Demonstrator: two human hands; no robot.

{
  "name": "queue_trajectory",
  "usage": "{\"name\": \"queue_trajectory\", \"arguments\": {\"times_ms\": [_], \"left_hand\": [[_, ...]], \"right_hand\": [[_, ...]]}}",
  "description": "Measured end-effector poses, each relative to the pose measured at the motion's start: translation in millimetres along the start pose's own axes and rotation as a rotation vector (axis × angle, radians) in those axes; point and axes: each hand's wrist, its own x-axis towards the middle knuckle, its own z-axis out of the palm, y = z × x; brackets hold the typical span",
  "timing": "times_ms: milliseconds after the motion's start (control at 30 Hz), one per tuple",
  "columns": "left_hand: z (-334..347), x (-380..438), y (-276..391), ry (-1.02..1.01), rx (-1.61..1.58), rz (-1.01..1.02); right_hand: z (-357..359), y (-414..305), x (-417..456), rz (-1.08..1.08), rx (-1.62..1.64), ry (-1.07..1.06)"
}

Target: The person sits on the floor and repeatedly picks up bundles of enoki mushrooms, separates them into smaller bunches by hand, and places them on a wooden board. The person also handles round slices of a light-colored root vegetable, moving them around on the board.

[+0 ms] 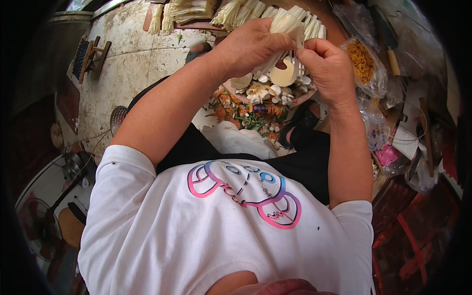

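A bundle of thin, pale stalks (285, 22), resembling enoki mushrooms, is gripped in my left hand (254, 44). My right hand (328, 62) pinches strands at the bundle's near right side, thumb against fingers. Some strands hang loose between the two hands. Below them is a pinkish tray or basin (305, 96) with a round cream-coloured slice (282, 73), a second pale slice (240, 82) and white mushroom-like pieces (258, 94). Beyond my hands, several banded bundles of similar stalks (193, 11) lie on a brownish board (333, 27).
A plastic bag of yellow rubber bands (359, 62) lies at right, near a wooden-handled knife (392, 61). Orange and green vegetable scraps (236, 108) cover the floor between my legs. A small stool (92, 57) and a perforated metal ladle (118, 116) are at left.
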Motion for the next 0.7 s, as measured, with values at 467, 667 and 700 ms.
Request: {"name": "queue_trajectory", "arguments": {"times_ms": [467, 667, 700], "left_hand": [[-29.3, 4.6, 21.4, 0.185, 0.080, 0.118], [-14.7, 6.6, 13.8, 0.091, -0.335, 0.023], [-14.0, 7.3, 13.4, 0.087, -0.323, 0.018]], "right_hand": [[-36.4, 25.1, 37.7, 0.164, -0.127, 0.139], [-42.6, 74.3, 77.4, 0.301, -0.068, 0.247], [-44.9, 85.9, 84.9, 0.302, -0.043, 0.256]]}}
